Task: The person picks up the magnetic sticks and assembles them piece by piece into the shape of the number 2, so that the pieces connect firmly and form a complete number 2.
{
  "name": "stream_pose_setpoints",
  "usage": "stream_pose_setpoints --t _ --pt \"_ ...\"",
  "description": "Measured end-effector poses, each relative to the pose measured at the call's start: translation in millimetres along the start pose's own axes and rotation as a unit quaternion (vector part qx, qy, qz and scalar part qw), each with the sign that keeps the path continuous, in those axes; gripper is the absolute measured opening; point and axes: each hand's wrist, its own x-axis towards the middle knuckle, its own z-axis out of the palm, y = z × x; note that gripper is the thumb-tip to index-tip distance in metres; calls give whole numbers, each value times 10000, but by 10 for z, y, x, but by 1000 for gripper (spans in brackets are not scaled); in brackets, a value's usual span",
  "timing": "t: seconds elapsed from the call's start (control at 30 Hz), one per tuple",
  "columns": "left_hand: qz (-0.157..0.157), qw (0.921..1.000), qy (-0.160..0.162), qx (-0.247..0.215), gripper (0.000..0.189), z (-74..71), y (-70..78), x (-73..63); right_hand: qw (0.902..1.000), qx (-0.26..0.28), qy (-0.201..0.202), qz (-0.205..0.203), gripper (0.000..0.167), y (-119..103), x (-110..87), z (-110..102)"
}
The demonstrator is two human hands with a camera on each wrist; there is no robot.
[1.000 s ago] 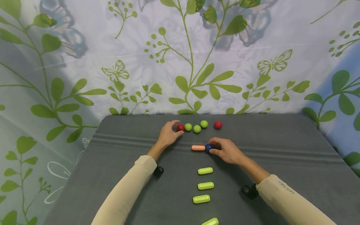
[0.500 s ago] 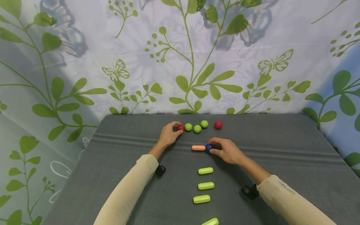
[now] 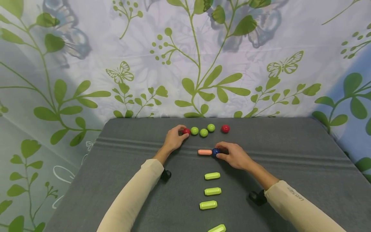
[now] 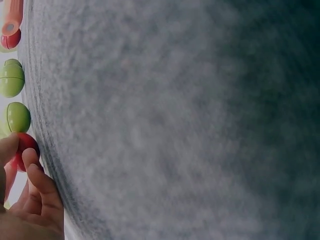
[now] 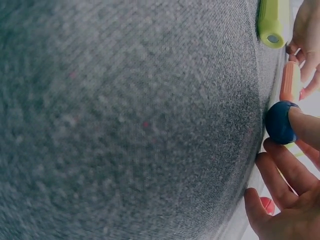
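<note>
At the back of the table, my left hand [image 3: 173, 138] pinches a red ball [image 3: 186, 131] between thumb and fingers, close beside a row of green balls [image 3: 194, 130]. In the left wrist view the fingertips wrap the red ball [image 4: 27, 145]. Nearer the middle, my right hand [image 3: 234, 154] grips a blue ball [image 3: 215, 152] with thumb and fingers. An orange stick [image 3: 204, 152] lies end-on against the left side of the blue ball. The right wrist view shows the thumb on the blue ball [image 5: 281, 122], the orange stick [image 5: 290, 82] standing in line with it.
A second red ball [image 3: 225, 129] sits right of the green ones. Several lime-green sticks, one of them the nearest to the hands [image 3: 212, 176], lie in a column toward the front of the grey table [image 3: 130, 199]. A patterned cloth [image 3: 162, 80] hangs behind the table.
My left fingers have closed onto the red ball, which they stood slightly apart from a second ago. The right hand, blue ball and orange stick have stayed in place.
</note>
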Motion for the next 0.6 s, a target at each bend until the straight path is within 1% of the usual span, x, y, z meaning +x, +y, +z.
stream_pose_setpoints --t 0.13,0.23,0.4,0.47,0.6 --pt "14 10000 77 -7 34 13 11 -10 10000 7 34 -13 27 2 -7 -1" --pt "85 9998 76 178 34 9 25 -54 10000 33 24 -23 27 -3 -3 6" --pt "393 9979 -86 514 35 5 88 -174 10000 56 13 19 28 0 -7 11" --pt "507 9971 -121 552 34 -3 108 -223 10000 44 29 18 28 3 -7 11" --pt "577 9969 -179 502 33 -28 115 -312 10000 40 60 -7 28 -5 -5 6"
